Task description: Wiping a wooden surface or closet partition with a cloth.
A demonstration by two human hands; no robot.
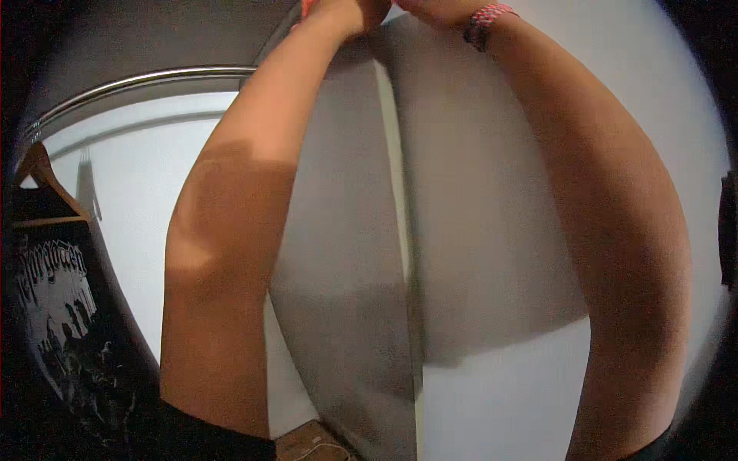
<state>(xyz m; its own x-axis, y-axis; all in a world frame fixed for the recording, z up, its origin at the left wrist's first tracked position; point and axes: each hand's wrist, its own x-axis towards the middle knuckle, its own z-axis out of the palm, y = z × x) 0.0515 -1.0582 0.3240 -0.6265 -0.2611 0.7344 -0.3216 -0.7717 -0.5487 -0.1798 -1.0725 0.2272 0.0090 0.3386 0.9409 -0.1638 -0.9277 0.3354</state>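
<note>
Both my arms reach up and away from me, and the top edge of the picture cuts off my hands. Of my left hand (369,12) only the wrist side and a shaded part show. My right hand (433,10) is close beside it, with a red-and-white and dark woven bracelet (489,24) on the wrist. Something red (307,8) peeks out by the left wrist; what it is cannot be made out. The fingers, and anything in them, are hidden. Below the hands runs the pale upright edge of a panel (396,173), with grey-shaded surfaces on both sides.
At left a metal clothes rail (144,76) carries a wooden hanger (63,187) with a black printed garment (69,299). Behind it is a white back wall (138,190). A pale cable (323,446) lies on a brown surface (305,438) at the bottom. A white surface (501,397) stands at right.
</note>
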